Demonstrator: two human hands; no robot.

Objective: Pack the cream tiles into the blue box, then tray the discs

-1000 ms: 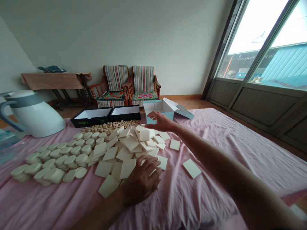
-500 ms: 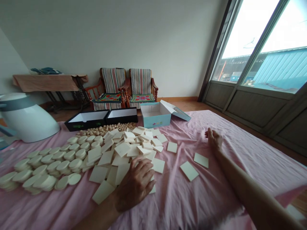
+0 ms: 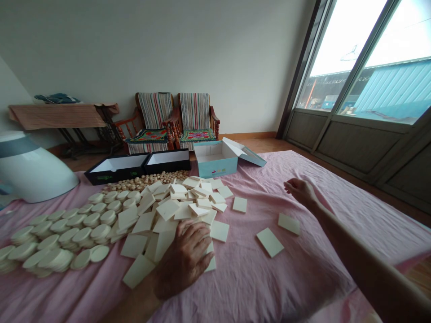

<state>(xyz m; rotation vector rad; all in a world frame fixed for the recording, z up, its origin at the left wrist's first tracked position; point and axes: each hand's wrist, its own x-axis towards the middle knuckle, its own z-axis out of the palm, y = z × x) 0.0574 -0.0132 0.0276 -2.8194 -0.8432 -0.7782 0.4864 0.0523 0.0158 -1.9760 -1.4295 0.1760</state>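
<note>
from the left, we have a white plastic jug with a gray collar (image 3: 37, 168), then short stacks of round cream discs (image 3: 69, 237), set just beside the heap of square cream tiles (image 3: 167, 209) in the middle of the wrinkled pink cloth (image 3: 245, 291). our left hand (image 3: 185, 253) rests palm down on the heap's near edge, where it also lay a second ago; its fingers are bent over the tiles, and we cannot tell whether they grip one. behind the heap stands an open light blue cardboard box (image 3: 208, 171), and a second ago our right hand (image 3: 301, 190) was up in front of it. now that hand is well over to the right, above the cloth, fingers loosely curled; we see nothing in it but cannot be sure. nearer us lie two loose cream tiles (image 3: 288, 223), just beside each other; only the nearer one was there a second ago. so we judge that one more tile has been parted from the heap, with most still piled up.
</note>
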